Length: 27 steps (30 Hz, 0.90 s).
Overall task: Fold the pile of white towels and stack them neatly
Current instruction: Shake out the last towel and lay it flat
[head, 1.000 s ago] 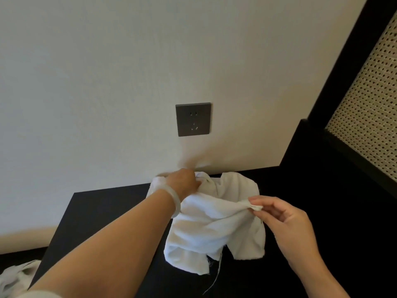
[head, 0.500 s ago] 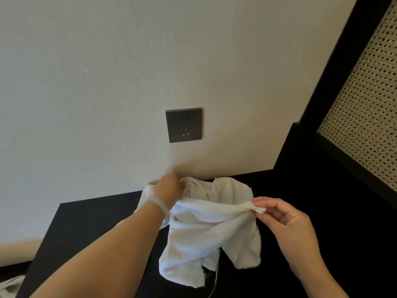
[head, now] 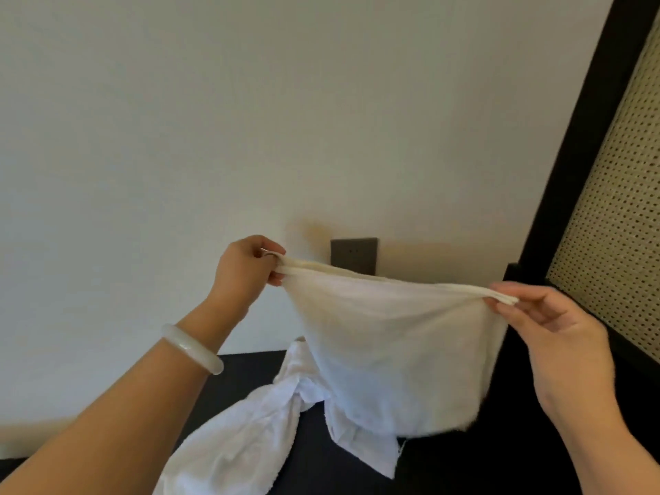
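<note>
L hand (head: 246, 269) pinching towel (head: 393, 334) corner just left of socket (head: 353, 255), R hand (head: 557, 337) pinching other corner right of socket, towel hangs spread btwn, pile (head: 257, 430) below socket

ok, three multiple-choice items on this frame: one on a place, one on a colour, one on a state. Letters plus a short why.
1. Where is the wall socket?
A. On the wall, just behind the top edge of the held towel
B. On the floor
C. On the ceiling

2. What colour is the bracelet on the left wrist?
A. Black
B. White
C. Red

3. What state is the held towel in?
A. Folded flat in a stack
B. Spread in the air, with the left hand and right hand each pinching a top corner
C. Bunched in one fist

Answers:
1 A: the dark plate shows on the wall above the cloth's edge.
2 B: the ring is pale and milky.
3 B: the cloth hangs between the two pinched corners.
</note>
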Motion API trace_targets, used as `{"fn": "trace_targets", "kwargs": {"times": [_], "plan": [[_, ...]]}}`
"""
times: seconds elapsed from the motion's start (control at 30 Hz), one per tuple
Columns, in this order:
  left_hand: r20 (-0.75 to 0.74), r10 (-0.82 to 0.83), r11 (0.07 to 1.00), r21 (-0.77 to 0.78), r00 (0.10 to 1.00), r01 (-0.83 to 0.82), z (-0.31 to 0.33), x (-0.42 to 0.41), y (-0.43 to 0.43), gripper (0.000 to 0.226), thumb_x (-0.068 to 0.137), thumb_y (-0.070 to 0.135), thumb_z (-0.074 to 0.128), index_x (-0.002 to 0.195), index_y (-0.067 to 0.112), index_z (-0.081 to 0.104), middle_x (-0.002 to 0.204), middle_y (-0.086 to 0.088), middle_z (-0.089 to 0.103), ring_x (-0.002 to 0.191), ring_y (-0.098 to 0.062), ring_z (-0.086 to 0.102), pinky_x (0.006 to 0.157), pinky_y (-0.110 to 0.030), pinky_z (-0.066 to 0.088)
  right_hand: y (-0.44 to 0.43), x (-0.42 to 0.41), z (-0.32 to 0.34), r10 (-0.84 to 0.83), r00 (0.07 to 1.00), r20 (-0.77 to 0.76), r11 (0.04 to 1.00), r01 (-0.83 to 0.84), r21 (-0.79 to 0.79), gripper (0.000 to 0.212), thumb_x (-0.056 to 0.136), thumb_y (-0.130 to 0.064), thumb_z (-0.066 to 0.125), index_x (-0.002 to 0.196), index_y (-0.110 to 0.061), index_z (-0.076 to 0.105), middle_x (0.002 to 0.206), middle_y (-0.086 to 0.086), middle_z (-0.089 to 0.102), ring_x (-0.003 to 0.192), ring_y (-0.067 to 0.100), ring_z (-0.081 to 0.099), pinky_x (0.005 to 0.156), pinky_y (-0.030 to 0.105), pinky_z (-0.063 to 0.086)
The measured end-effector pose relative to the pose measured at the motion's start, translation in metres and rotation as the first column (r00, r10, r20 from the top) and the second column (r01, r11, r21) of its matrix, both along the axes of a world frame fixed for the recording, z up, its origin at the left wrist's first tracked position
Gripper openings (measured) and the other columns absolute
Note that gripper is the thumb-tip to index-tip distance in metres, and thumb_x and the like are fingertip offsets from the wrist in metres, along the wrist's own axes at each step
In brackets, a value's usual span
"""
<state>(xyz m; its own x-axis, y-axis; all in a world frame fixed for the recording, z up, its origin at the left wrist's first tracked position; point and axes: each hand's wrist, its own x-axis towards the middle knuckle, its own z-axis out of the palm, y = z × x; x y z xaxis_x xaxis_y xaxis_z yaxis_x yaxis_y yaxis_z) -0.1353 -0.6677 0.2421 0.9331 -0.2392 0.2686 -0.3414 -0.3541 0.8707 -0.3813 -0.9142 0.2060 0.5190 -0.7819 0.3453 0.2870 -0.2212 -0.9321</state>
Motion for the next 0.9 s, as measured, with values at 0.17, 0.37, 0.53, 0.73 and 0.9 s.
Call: {"fn": "trace_targets", "kwargs": {"times": [0.17, 0.37, 0.53, 0.73, 0.9], "plan": [[0.137, 0.036, 0.881, 0.464, 0.990, -0.096, 0.049, -0.021, 0.038, 0.008, 0.090, 0.017, 0.063, 0.085, 0.012, 0.060, 0.065, -0.007, 0.069, 0.048, -0.017, 0.063, 0.042, -0.022, 0.046, 0.005, 0.001, 0.035, 0.023, 1.000, 0.005, 0.994, -0.022, -0.102, 0.019, 0.087, -0.001, 0.070, 0.095, -0.017, 0.074, 0.097, -0.001, 0.076, 0.099, 0.014, 0.070, 0.097, 0.030, 0.052], [0.031, 0.136, 0.973, 0.186, 0.990, -0.139, 0.051, -0.037, 0.067, 0.006, 0.092, 0.004, 0.054, 0.092, 0.005, 0.060, 0.062, -0.013, 0.068, 0.043, -0.018, 0.059, 0.044, -0.024, 0.046, 0.001, -0.002, 0.041, 0.079, 0.993, -0.089, 0.997, -0.080, -0.004, 0.014, 0.087, 0.001, 0.069, 0.095, -0.009, 0.072, 0.076, 0.010, 0.074, 0.062, 0.014, 0.068, 0.068, 0.027, 0.059], [-0.108, 0.012, 0.999, -0.030, 0.994, -0.016, 0.060, -0.053, 0.078, 0.018, 0.088, -0.011, 0.060, 0.086, 0.004, 0.070, 0.070, -0.018, 0.066, 0.052, -0.022, 0.063, 0.052, -0.024, 0.056, 0.005, -0.010, 0.036, 0.190, 0.982, 0.026, 0.971, -0.191, 0.145, 0.018, 0.079, -0.004, 0.075, 0.093, 0.000, 0.065, 0.072, 0.016, 0.073, 0.064, 0.024, 0.074, 0.057, 0.023, 0.059], [-0.396, -0.100, 0.993, -0.100, 0.913, 0.065, 0.078, -0.052, 0.100, 0.016, 0.084, -0.012, 0.066, 0.093, -0.001, 0.073, 0.085, -0.015, 0.068, 0.069, -0.017, 0.068, 0.053, -0.017, 0.056, 0.000, -0.016, 0.038, 0.246, 0.969, -0.031, 0.957, -0.238, 0.169, 0.017, 0.083, 0.005, 0.069, 0.098, 0.006, 0.062, 0.072, 0.016, 0.073, 0.068, 0.026, 0.074, 0.060, 0.023, 0.060], [-0.554, -0.136, 0.989, -0.131, 0.822, 0.075, 0.064, -0.044, 0.091, 0.015, 0.081, -0.017, 0.064, 0.094, -0.011, 0.069, 0.106, -0.026, 0.068, 0.082, -0.027, 0.071, 0.056, -0.023, 0.059, -0.010, 0.006, 0.031, 0.256, 0.935, -0.246, 0.951, -0.197, 0.237, 0.011, 0.094, 0.006, 0.059, 0.105, 0.006, 0.061, 0.078, 0.019, 0.073, 0.071, 0.029, 0.075, 0.059, 0.028, 0.061]]}}
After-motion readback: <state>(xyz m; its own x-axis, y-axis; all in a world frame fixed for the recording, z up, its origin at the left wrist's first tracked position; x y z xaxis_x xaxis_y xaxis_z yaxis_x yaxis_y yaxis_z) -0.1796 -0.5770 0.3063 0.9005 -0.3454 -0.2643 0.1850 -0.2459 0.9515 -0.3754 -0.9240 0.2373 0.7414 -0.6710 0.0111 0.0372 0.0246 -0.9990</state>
